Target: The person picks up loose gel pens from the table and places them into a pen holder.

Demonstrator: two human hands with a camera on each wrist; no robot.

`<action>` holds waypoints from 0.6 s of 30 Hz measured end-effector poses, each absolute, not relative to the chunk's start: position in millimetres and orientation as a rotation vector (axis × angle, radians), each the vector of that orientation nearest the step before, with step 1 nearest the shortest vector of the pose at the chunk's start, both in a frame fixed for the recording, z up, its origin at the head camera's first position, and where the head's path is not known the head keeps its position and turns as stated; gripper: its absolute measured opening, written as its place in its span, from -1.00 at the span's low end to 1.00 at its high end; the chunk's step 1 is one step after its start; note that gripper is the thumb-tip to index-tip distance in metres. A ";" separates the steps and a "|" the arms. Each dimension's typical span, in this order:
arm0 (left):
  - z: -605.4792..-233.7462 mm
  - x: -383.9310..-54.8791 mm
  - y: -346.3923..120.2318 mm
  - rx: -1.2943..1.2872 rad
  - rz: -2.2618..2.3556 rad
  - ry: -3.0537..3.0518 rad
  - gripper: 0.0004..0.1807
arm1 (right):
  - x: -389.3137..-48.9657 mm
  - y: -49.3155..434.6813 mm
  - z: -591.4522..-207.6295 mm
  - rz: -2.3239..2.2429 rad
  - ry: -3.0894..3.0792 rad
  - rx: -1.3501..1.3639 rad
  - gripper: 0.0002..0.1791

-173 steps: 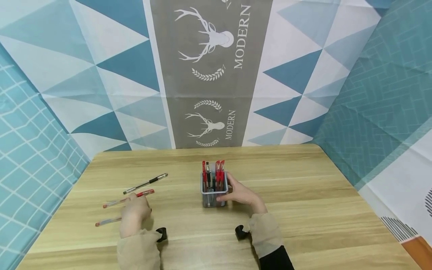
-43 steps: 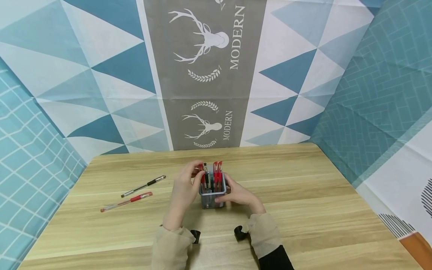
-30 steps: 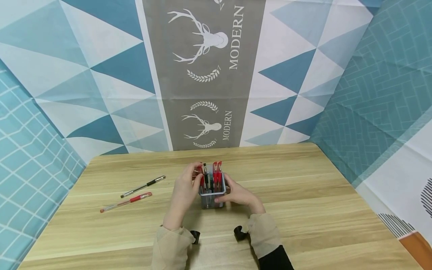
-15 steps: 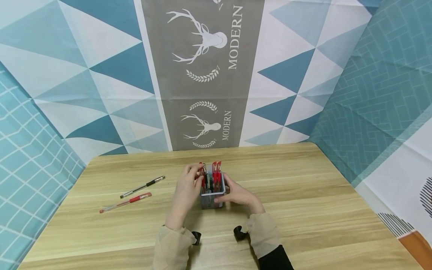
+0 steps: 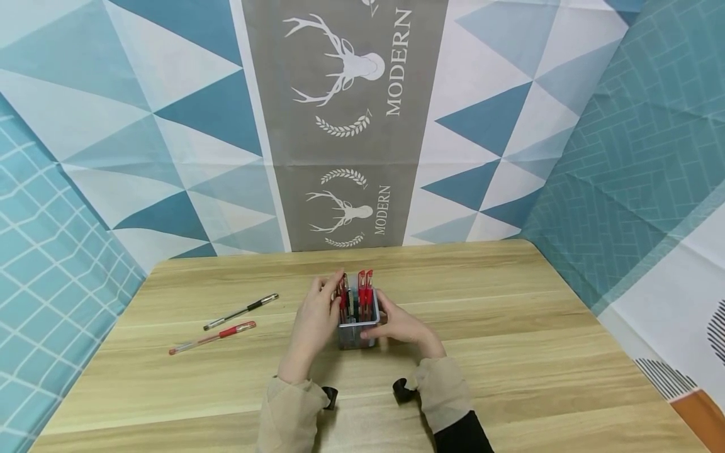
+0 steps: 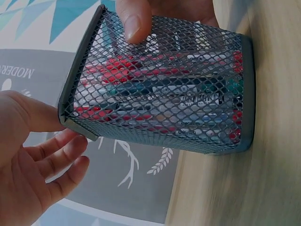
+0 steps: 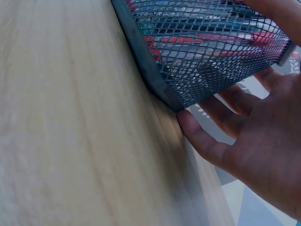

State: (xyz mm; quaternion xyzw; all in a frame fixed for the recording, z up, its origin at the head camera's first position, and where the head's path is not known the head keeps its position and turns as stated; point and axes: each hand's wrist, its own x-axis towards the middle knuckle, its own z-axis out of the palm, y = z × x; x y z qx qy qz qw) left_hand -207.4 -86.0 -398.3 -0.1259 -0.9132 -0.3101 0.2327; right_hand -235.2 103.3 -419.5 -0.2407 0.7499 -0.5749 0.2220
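Note:
A dark mesh pen holder (image 5: 358,338) with a pale rim stands upright on the table, packed with red and black gel pens. At its right side my right hand (image 5: 402,324) grips the wall, with the thumb (image 6: 134,23) on the mesh in front. My left hand (image 5: 313,319) is at the holder's left rim, fingers curled around the top of a red pen (image 5: 342,307) that stands inside. Fingertips partly hide that pen. In the left wrist view, the holder's corner covers where these fingertips end.
Left of the holder lie a loose red pen (image 5: 213,338) and a loose black pen (image 5: 241,312). The wooden table (image 5: 527,333) meets a patterned cloth backdrop (image 5: 340,145) behind and hangings at both sides.
My left hand has carried a red pen from the table's left side into the holder and shifted it slightly rightward against the others. My right hand stays on the holder.

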 end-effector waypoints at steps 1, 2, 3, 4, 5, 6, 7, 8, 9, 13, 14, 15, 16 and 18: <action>-398.2 -207.1 -86.4 -0.348 -0.848 -2.512 -0.39 | -235.1 103.2 -419.4 -1.590 2.070 -0.667 0.02; -397.9 -206.9 -86.9 -0.351 -0.846 -2.513 -0.37 | -235.0 103.1 -419.3 -1.589 2.071 -0.667 0.02; -397.7 -206.9 -87.4 -0.353 -0.849 -2.515 -0.36 | -234.9 103.0 -419.1 -1.589 2.071 -0.667 0.02; -397.4 -207.0 -87.9 -0.350 -0.855 -2.520 -0.35 | -234.9 102.9 -419.0 -1.589 2.070 -0.668 0.02; -397.0 -207.1 -88.6 -0.345 -0.862 -2.523 -0.34 | -234.9 103.0 -419.0 -1.588 2.070 -0.669 0.02; -396.7 -207.5 -89.5 -0.338 -0.871 -2.527 -0.34 | -234.8 102.8 -418.8 -1.587 2.071 -0.667 0.02; -396.4 -207.7 -90.3 -0.325 -0.879 -2.529 -0.36 | -234.8 102.9 -418.8 -1.588 2.073 -0.665 0.02; -396.0 -207.8 -91.3 -0.314 -0.892 -2.526 -0.39 | -234.8 102.9 -418.8 -1.588 2.073 -0.663 0.02; -395.7 -207.8 -92.5 -0.300 -0.906 -2.522 -0.43 | -234.9 102.8 -419.1 -1.590 2.075 -0.664 0.01; -394.5 -206.0 -99.0 -0.254 -0.900 -2.490 -0.73 | -240.4 103.1 -428.4 -1.591 2.080 -0.655 0.03; -394.0 -205.3 -100.8 -0.247 -0.900 -2.483 -0.80 | -242.4 103.3 -432.1 -1.591 2.081 -0.651 0.04; -393.4 -204.6 -102.6 -0.241 -0.898 -2.477 -0.84 | -244.1 103.5 -435.6 -1.590 2.084 -0.648 0.06; -392.9 -204.2 -104.2 -0.237 -0.896 -2.468 -0.86 | -246.1 103.9 -439.3 -1.588 2.088 -0.642 0.07; -391.9 -203.4 -107.6 -0.230 -0.900 -2.448 -0.86 | -248.6 104.1 -444.7 -1.586 2.093 -0.633 0.09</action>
